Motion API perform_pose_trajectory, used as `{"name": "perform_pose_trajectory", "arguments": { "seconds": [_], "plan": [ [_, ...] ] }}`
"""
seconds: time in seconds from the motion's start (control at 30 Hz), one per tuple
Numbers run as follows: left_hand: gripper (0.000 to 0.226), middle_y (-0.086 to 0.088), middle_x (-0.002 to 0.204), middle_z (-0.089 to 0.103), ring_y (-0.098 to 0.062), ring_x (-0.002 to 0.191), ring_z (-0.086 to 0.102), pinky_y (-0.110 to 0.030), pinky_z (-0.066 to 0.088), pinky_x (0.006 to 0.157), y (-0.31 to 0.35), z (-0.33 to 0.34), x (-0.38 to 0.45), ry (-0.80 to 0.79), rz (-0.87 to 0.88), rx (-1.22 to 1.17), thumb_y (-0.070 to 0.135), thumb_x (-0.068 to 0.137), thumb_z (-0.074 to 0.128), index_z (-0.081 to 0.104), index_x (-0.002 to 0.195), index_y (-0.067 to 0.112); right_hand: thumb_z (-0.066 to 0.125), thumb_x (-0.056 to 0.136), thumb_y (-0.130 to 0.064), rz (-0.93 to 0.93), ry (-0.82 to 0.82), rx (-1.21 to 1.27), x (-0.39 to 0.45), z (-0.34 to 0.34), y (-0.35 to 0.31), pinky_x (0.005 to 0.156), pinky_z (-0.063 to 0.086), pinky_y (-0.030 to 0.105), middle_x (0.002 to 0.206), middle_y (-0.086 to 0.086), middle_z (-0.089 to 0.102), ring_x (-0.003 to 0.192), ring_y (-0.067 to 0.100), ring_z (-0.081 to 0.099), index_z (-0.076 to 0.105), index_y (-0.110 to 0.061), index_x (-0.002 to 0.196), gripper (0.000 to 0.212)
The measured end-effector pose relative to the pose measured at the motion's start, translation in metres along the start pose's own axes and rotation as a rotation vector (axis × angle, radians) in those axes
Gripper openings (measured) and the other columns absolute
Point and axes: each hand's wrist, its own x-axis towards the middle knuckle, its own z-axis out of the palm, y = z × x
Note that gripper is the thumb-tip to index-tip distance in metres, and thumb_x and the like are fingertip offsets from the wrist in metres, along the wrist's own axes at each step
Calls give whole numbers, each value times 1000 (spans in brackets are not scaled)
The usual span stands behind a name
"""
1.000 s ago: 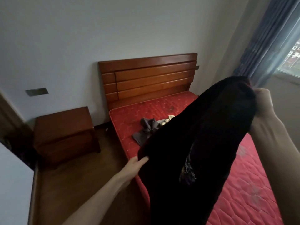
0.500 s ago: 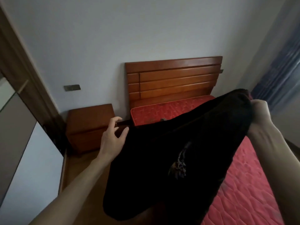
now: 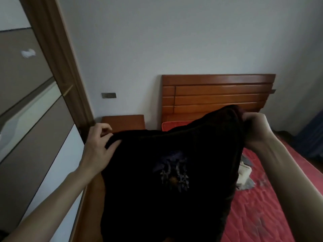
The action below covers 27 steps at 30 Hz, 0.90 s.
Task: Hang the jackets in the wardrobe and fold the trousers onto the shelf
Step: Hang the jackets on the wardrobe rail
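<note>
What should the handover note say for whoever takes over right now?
Left hand: grips the black garment at its left edge.
Right hand: grips its upper right corner.
Garment is held up, spread between both hands, above the bed; wardrobe on the left.
Done: garment picked up.
Left: hang or fold it; more clothes lie on the bed.

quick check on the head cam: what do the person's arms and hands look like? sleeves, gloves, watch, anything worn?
Both forearms are bare up to the frame edge, with no sleeves in view. The left hand and right hand have no gloves, and no rings, watch or wristband show. No markings are visible on either arm.
</note>
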Motion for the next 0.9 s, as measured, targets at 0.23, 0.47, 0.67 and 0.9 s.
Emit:
{"name": "perform_pose_trajectory", "arguments": {
  "seconds": [0.23,0.47,0.67,0.9],
  "plan": [
    [47,-7,71,67,-28,65,65,-36,44,58,43,-55,16,213,-171,-52,45,93,54,70,86,2,66,83,-27,129,-171,-255,46,8,12,77,49,40,90,12,67,78,28,67,69,-7,92,22],
    [40,8,53,50,-5,51,44,-21,33,48,88,-93,40,429,-394,-189,30,92,65,55,63,5,91,76,-27,-40,-202,-639,93,25,44,78,62,37,111,16,77,92,27,76,69,-13,119,50],
    [41,26,47,52,9,48,48,-10,36,49,104,-116,44,534,-448,-170,13,96,69,55,60,25,68,100,-13,-312,-663,-933,123,62,85,92,55,18,114,-8,76,113,12,70,70,-35,117,29],
    [32,30,57,62,12,55,54,-11,44,56,107,-159,18,632,-520,-13,16,96,69,69,67,29,65,89,-62,-808,-717,-1337,141,122,135,82,49,42,97,-6,48,90,17,50,70,-26,98,38]
  ]
}}
